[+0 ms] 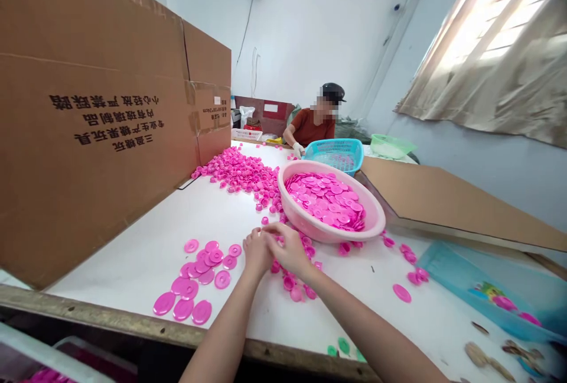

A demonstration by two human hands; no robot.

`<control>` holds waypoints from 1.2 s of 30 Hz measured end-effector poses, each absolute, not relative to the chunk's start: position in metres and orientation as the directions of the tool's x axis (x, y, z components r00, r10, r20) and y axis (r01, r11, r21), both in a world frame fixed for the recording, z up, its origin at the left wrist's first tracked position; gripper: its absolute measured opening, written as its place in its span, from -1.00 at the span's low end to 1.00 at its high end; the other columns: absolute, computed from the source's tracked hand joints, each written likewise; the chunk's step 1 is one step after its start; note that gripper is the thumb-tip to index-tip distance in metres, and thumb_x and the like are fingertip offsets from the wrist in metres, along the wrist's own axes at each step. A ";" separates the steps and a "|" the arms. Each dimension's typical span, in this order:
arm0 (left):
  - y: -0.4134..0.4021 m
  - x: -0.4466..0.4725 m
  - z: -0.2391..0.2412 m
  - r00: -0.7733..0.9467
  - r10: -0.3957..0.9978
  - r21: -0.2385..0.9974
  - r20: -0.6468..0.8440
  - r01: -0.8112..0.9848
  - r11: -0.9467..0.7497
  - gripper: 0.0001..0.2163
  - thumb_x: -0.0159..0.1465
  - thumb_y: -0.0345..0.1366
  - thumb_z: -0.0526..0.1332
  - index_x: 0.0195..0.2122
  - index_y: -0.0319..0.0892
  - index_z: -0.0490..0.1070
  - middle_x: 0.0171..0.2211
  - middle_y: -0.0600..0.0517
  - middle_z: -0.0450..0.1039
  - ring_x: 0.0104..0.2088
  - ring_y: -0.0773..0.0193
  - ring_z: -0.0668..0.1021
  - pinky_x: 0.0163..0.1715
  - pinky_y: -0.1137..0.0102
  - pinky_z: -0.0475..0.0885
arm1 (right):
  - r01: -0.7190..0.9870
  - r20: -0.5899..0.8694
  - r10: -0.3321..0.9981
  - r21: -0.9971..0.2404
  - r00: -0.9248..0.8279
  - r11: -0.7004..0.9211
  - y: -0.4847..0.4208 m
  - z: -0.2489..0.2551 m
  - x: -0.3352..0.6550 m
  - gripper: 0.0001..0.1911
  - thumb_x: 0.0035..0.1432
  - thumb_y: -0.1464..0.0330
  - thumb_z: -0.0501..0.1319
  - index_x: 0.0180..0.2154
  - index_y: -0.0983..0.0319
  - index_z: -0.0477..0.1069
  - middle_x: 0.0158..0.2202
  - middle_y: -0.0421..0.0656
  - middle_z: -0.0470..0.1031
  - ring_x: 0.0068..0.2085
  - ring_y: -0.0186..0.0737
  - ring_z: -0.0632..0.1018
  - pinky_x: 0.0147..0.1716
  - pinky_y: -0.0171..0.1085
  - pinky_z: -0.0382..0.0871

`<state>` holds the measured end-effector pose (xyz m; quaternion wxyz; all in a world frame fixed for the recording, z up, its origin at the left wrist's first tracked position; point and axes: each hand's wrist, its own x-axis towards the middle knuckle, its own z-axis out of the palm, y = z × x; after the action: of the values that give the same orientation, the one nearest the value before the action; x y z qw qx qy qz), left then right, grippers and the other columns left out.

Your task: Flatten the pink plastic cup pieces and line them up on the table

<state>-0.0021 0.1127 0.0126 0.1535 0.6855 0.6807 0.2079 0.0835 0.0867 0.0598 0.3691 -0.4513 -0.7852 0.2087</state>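
My left hand [257, 251] and my right hand [289, 248] meet above the white table, fingertips together. Both are closed, and whatever lies between the fingers is hidden. Left of them, several flat pink discs [222, 279] are spread out, some overlapping. Small pink cup-shaped pieces [289, 282] lie under and beside my right hand. Just beyond the hands stands a pale pink basin [323, 232], heaped with pink discs [325, 197]. A large pile of the pink cup-shaped pieces [241, 171] spreads over the table behind and to the left of the basin.
A tall cardboard box [110, 194] walls off the left side. Across the table a person [312, 126] in a cap reaches to a blue basket [334, 146]. Flat cardboard [443, 194] and a blue tray [469, 294] occupy the right. Green pieces [343, 346] lie at the front edge.
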 end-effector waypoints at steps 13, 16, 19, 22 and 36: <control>0.105 -0.040 0.006 -0.212 0.971 0.270 0.112 0.947 0.176 -0.68 0.17 -0.26 -0.02 -0.03 -0.08 0.21 -0.03 -0.07 0.20 -0.10 0.08 0.32 -0.14 0.21 0.17 | 0.895 0.166 0.913 -0.196 -0.373 0.401 0.054 -0.021 0.165 -0.52 0.16 0.21 -0.06 0.13 0.04 0.00 0.17 -0.18 0.03 0.19 -0.05 -0.05 0.09 0.09 -0.45; 0.101 -0.053 0.003 -0.125 0.992 0.215 0.019 0.969 0.119 -0.66 0.15 -0.24 0.00 -0.03 -0.09 0.21 -0.05 -0.08 0.22 -0.11 0.07 0.33 -0.16 0.21 0.20 | 0.906 0.212 0.917 -0.191 -0.339 0.379 0.055 -0.016 0.179 -0.47 0.13 0.16 -0.04 0.14 0.08 0.00 0.17 -0.14 0.03 0.19 -0.02 -0.06 0.09 0.11 -0.41; 0.100 -0.056 0.000 -0.090 0.996 0.194 -0.008 0.977 0.090 -0.70 0.15 -0.28 -0.01 -0.09 -0.10 0.28 -0.11 -0.08 0.27 -0.12 0.06 0.33 -0.18 0.22 0.20 | 0.903 0.327 0.892 -0.190 -0.312 0.385 0.058 -0.006 0.172 -0.53 0.16 0.21 -0.07 0.10 0.16 0.10 0.14 -0.09 0.10 0.19 -0.04 -0.04 0.10 0.08 -0.35; 0.102 -0.053 0.001 -0.103 0.995 0.195 0.000 0.976 0.101 -0.72 0.16 -0.36 -0.03 -0.13 -0.13 0.31 -0.15 -0.09 0.29 -0.15 0.09 0.35 -0.21 0.26 0.21 | 0.906 0.378 0.876 -0.174 -0.300 0.385 0.070 0.002 0.146 -0.65 0.16 0.35 -0.07 -0.04 0.18 0.29 0.00 -0.07 0.30 0.16 -0.03 0.04 0.09 0.10 -0.38; 0.064 -0.048 0.007 0.161 0.983 0.440 0.091 0.879 -0.185 -0.82 0.16 -0.28 0.03 -0.33 -0.17 0.40 -0.34 -0.03 0.39 -0.29 0.23 0.41 -0.28 0.38 0.24 | 0.627 0.475 0.807 -0.521 -0.350 0.579 0.048 -0.004 0.134 -0.75 0.14 0.43 -0.04 -0.19 0.24 0.35 -0.24 -0.06 0.39 -0.05 -0.14 0.35 -0.06 -0.13 0.22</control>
<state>-0.0485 0.0638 0.0073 0.1440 0.7482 0.6219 0.1808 0.1343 0.0481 -0.0045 0.3606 -0.4417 -0.8120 0.1248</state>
